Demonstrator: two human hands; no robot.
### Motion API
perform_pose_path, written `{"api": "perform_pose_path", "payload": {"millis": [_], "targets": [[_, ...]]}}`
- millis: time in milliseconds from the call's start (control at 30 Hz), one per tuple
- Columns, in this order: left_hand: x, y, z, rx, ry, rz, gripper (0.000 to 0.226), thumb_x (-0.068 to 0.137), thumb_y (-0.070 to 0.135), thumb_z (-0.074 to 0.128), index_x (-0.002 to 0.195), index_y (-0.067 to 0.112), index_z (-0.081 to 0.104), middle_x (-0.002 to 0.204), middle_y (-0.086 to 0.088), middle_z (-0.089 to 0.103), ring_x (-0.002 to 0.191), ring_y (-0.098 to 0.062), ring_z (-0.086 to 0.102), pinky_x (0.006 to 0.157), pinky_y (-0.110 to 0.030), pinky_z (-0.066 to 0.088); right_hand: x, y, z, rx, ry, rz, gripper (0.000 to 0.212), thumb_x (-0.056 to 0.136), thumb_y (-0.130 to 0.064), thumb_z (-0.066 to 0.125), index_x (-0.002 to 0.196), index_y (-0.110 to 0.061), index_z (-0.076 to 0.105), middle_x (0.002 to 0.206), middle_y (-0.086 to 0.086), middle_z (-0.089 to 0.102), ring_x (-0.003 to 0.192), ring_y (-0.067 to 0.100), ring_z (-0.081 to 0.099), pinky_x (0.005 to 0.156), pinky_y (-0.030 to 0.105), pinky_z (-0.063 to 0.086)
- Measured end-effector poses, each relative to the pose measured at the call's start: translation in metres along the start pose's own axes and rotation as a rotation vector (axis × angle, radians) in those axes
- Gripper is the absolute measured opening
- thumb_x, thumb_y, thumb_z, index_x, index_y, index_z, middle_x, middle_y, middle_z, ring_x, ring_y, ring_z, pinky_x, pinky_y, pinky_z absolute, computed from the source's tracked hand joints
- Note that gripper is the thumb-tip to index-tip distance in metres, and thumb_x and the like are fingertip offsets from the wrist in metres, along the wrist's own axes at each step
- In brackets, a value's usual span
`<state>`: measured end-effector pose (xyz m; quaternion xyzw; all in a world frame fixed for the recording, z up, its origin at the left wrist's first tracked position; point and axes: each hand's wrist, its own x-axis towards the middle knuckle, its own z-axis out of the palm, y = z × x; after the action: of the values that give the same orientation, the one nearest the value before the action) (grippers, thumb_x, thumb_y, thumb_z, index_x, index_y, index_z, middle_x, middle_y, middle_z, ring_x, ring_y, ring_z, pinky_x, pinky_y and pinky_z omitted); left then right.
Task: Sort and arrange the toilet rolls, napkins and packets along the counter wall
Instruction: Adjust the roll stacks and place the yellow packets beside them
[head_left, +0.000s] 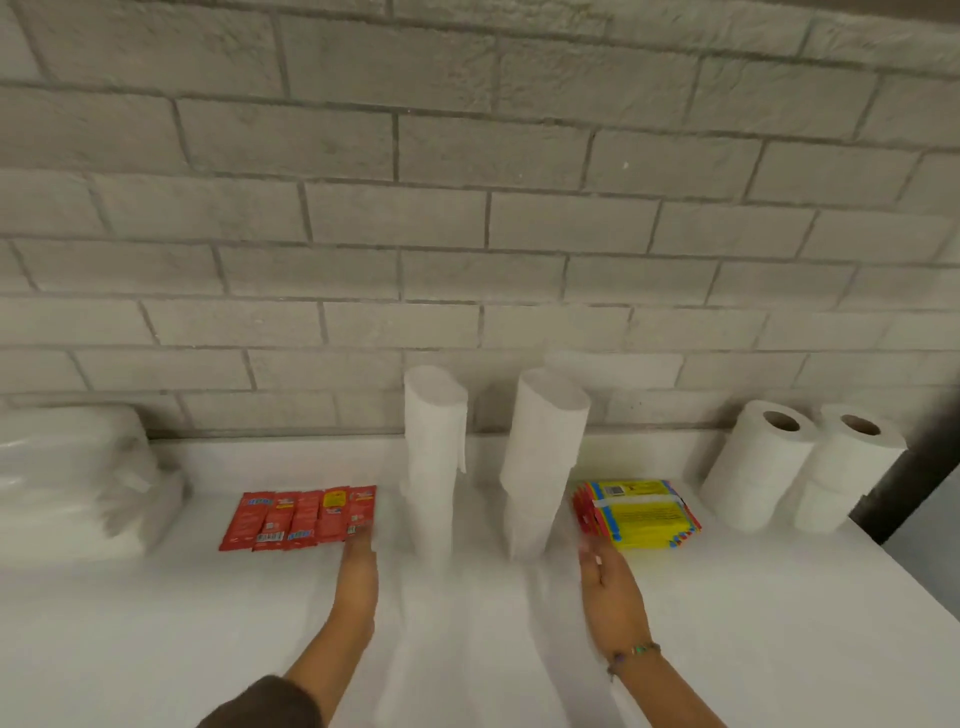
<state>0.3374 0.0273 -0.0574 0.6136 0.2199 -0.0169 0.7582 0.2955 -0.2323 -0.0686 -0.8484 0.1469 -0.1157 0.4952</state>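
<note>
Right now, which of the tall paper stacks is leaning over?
The right tall stack, nearest the yellow packets. Its top tilts to the right, while the left tall stack beside the red packets stands nearly straight.

This looks like a storeroom or supply corner of a shop or canteen rather than a home. A plain white table (727, 623) runs along a bare wall (467, 208) of grey painted brick. Goods sit on it in quantity: toilet rolls (800, 467) stacked two high, two tall wrapped stacks of rolls (485, 457), a bulk pack of napkins (72, 478) in clear plastic, a row of red packets (301, 514) and a pile of yellow packets (641, 512).
</note>
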Motion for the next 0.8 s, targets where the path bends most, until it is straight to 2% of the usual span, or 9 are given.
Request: {"api": "perform_pose_path", "payload": {"millis": [100, 200, 267, 433, 533, 667, 733, 767, 800], "targets": [[0.012, 0.021, 0.012, -0.13, 0.004, -0.122, 0.065, 0.094, 0.055, 0.03, 0.148, 0.018, 0.024, 0.154, -0.008, 0.027, 0.142, -0.029, 0.023, 0.117, -0.043, 0.014, 0.046, -0.011, -0.01, 0.357, -0.055, 0.159, 0.05, 0.084, -0.061, 0.035, 0.117, -0.032, 0.059, 0.132, 0.0, 0.057, 0.122, 0.02, 0.052, 0.104, 0.041, 0.037], [0.017, 0.039, 0.023, -0.116, -0.009, -0.224, 0.078, 0.088, 0.068, 0.025, 0.147, 0.017, 0.027, 0.155, -0.01, 0.024, 0.144, -0.03, 0.018, 0.118, -0.043, 0.013, 0.079, -0.028, -0.01, 0.595, -0.221, 0.485, 0.067, 0.089, -0.068, 0.023, 0.139, -0.026, 0.04, 0.146, 0.0, 0.039, 0.122, 0.024, 0.044, 0.103, 0.046, 0.03], [0.02, 0.049, 0.031, -0.099, 0.004, -0.246, 0.086, 0.084, 0.074, 0.024, 0.145, 0.014, 0.031, 0.155, -0.014, 0.021, 0.144, -0.032, 0.016, 0.118, -0.044, 0.012, 0.09, -0.039, -0.007, 0.65, -0.272, 0.585, 0.077, 0.084, -0.074, 0.021, 0.142, -0.025, 0.034, 0.149, 0.002, 0.034, 0.125, 0.029, 0.038, 0.105, 0.053, 0.027], [0.028, 0.06, 0.044, -0.101, -0.01, -0.255, 0.095, 0.077, 0.082, 0.025, 0.147, 0.018, 0.027, 0.156, -0.006, 0.022, 0.145, -0.03, 0.012, 0.117, -0.049, 0.004, 0.101, -0.05, 0.009, 0.71, -0.276, 0.643, 0.08, 0.083, -0.074, 0.022, 0.144, -0.023, 0.032, 0.153, 0.004, 0.027, 0.139, 0.03, 0.024, 0.108, 0.059, 0.019], [0.04, 0.062, 0.045, -0.1, -0.048, -0.259, 0.095, 0.074, 0.084, 0.023, 0.147, 0.024, 0.025, 0.158, -0.004, 0.018, 0.145, -0.033, 0.008, 0.113, -0.06, 0.0, 0.105, -0.054, 0.017, 0.76, -0.29, 0.668, 0.078, 0.082, -0.075, 0.024, 0.141, -0.025, 0.036, 0.149, 0.002, 0.036, 0.136, 0.027, 0.032, 0.109, 0.059, 0.023], [0.046, 0.059, 0.043, -0.127, -0.078, -0.268, 0.101, 0.067, 0.089, 0.028, 0.143, 0.023, 0.036, 0.153, -0.011, 0.027, 0.139, -0.04, 0.024, 0.104, -0.074, 0.008, 0.106, -0.059, 0.02, 0.773, -0.309, 0.673, 0.077, 0.081, -0.076, 0.025, 0.138, -0.026, 0.041, 0.145, -0.001, 0.042, 0.132, 0.026, 0.038, 0.109, 0.06, 0.023], [0.044, 0.057, 0.048, -0.137, -0.093, -0.264, 0.092, 0.075, 0.082, 0.029, 0.133, 0.014, 0.05, 0.127, -0.019, 0.053, 0.125, -0.041, 0.042, 0.099, -0.069, 0.022, 0.105, -0.062, 0.017, 0.767, -0.306, 0.678, 0.072, 0.081, -0.075, 0.028, 0.131, -0.028, 0.048, 0.136, -0.002, 0.05, 0.123, 0.025, 0.046, 0.107, 0.055, 0.027], [0.043, 0.056, 0.052, -0.14, -0.089, -0.26, 0.088, 0.079, 0.078, 0.028, 0.111, 0.005, 0.064, 0.096, -0.017, 0.059, 0.107, -0.039, 0.052, 0.096, -0.064, 0.028, 0.105, -0.062, 0.016, 0.759, -0.296, 0.692, 0.069, 0.081, -0.076, 0.029, 0.126, -0.029, 0.052, 0.131, -0.002, 0.054, 0.114, 0.024, 0.05, 0.105, 0.052, 0.03], [0.041, 0.057, 0.055, -0.131, -0.071, -0.268, 0.08, 0.081, 0.076, 0.028, 0.081, 0.006, 0.066, 0.073, -0.012, 0.051, 0.085, -0.034, 0.055, 0.093, -0.059, 0.031, 0.103, -0.062, 0.017, 0.748, -0.291, 0.7, 0.067, 0.08, -0.076, 0.029, 0.121, -0.03, 0.054, 0.128, -0.002, 0.057, 0.105, 0.023, 0.052, 0.103, 0.049, 0.032]]}}
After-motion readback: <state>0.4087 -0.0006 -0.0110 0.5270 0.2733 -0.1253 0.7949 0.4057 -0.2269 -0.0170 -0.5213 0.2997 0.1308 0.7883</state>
